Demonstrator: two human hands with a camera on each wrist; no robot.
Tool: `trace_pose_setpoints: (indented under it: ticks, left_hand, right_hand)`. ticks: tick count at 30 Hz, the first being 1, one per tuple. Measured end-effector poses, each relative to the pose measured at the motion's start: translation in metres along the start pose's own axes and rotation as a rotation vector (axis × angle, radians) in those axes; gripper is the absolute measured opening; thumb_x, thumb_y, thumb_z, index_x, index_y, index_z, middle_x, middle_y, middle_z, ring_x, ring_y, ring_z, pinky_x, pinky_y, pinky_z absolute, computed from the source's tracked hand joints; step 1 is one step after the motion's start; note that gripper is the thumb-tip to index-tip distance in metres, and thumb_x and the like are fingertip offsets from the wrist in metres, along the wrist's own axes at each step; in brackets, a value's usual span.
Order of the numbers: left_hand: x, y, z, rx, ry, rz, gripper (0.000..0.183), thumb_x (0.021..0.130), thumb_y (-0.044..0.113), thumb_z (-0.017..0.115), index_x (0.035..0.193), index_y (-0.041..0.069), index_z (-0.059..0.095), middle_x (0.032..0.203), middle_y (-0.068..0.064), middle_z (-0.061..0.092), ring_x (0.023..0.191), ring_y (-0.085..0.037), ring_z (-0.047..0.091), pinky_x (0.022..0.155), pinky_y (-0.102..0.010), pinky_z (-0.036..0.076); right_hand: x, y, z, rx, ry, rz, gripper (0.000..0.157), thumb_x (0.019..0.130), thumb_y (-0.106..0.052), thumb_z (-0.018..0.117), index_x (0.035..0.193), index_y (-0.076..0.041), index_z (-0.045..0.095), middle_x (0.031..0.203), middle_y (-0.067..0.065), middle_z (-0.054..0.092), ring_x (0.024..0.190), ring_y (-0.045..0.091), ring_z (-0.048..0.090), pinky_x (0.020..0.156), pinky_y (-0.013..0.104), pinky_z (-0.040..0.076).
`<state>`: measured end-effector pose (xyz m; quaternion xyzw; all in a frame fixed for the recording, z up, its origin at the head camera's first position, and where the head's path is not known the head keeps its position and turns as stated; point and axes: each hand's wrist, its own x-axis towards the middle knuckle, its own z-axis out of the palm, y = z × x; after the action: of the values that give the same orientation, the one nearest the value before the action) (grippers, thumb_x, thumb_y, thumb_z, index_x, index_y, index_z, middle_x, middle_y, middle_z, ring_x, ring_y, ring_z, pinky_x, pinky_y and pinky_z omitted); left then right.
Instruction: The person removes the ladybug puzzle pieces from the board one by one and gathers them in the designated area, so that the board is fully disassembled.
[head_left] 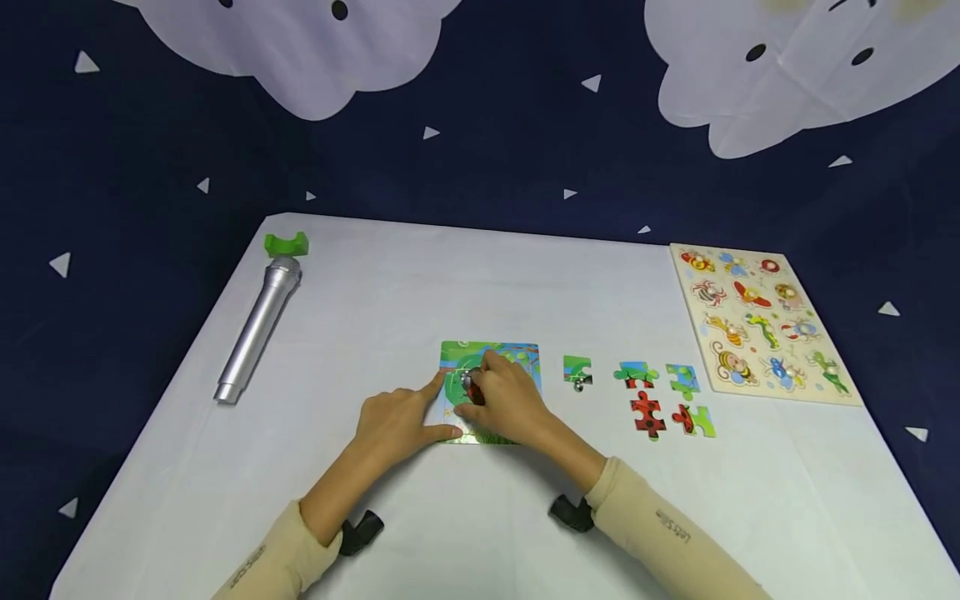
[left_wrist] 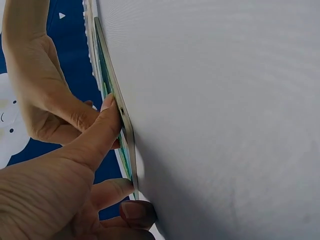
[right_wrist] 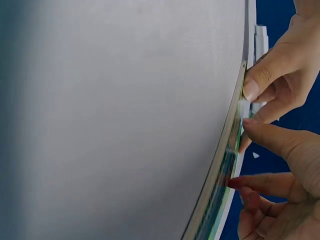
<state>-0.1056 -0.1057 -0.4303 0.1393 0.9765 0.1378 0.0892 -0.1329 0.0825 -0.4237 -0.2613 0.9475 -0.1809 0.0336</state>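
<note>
A square jigsaw board (head_left: 528, 360) with a green and blue garden picture lies mid-table. My left hand (head_left: 393, 425) grips its left side, thumb at the near edge and index finger at the left edge. Over the board, my right hand (head_left: 513, 404) holds a dark red puzzle piece (head_left: 472, 388) with thumb and index finger, down at the board's surface; the fingers hide part of it. In the right wrist view, the right hand's fingertips (right_wrist: 235, 183) meet the board beside a red patch. To the right lie several loose pieces, including a green one (head_left: 577, 369) and a red spotted one (head_left: 647, 417).
A wooden peg puzzle (head_left: 765, 325) with insect pictures lies at the table's right. On the left are a silver microphone (head_left: 258, 333) and a green curved block (head_left: 287, 244). A dark blue cloth with clouds (head_left: 480, 150) hangs behind the white table (head_left: 450, 533).
</note>
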Motion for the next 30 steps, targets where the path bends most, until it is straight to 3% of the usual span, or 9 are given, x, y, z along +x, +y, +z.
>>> trace_pose_setpoints:
  ticks: [5,15,23,30]
  left_hand:
    - [0.001,-0.001,0.0,-0.005,0.008,0.006,0.095,0.074,0.066,0.073,0.152,0.022,0.042,0.054,0.0,0.044,0.052,-0.013,0.028,0.046,-0.028,0.027]
    - [0.0,-0.001,0.0,-0.008,0.008,0.006,0.096,0.072,0.066,0.074,0.151,0.021,0.043,0.051,0.001,0.041,0.052,-0.012,0.023,0.045,-0.028,0.024]
    - [0.0,-0.001,0.001,-0.013,0.013,0.024,0.096,0.072,0.067,0.074,0.151,0.021,0.044,0.051,0.003,0.037,0.052,-0.011,0.021,0.045,-0.027,0.023]
    - [0.0,-0.002,0.0,-0.018,0.017,0.019,0.097,0.072,0.066,0.074,0.151,0.02,0.042,0.051,0.004,0.033,0.052,-0.011,0.019,0.045,-0.027,0.021]
  right_hand:
    - [0.001,-0.006,0.005,-0.018,0.101,0.031,0.04,0.077,-0.039,0.086,0.066,-0.01,0.061,0.081,0.003,0.047,0.066,0.014,0.043,0.06,0.027,0.04]
    - [0.001,-0.017,0.017,-0.292,0.299,0.035,0.051,0.07,-0.05,0.087,0.071,-0.003,0.069,0.079,0.005,0.049,0.067,0.017,0.049,0.059,0.03,0.047]
    - [0.002,-0.017,0.019,-0.217,0.251,0.133,0.049,0.072,-0.051,0.084,0.062,-0.006,0.069,0.086,0.008,0.058,0.074,0.022,0.058,0.062,0.035,0.054]
    - [0.005,-0.019,0.015,-0.142,0.19,0.138,0.045,0.075,-0.045,0.084,0.06,-0.005,0.071,0.092,0.013,0.061,0.076,0.024,0.059,0.063,0.036,0.056]
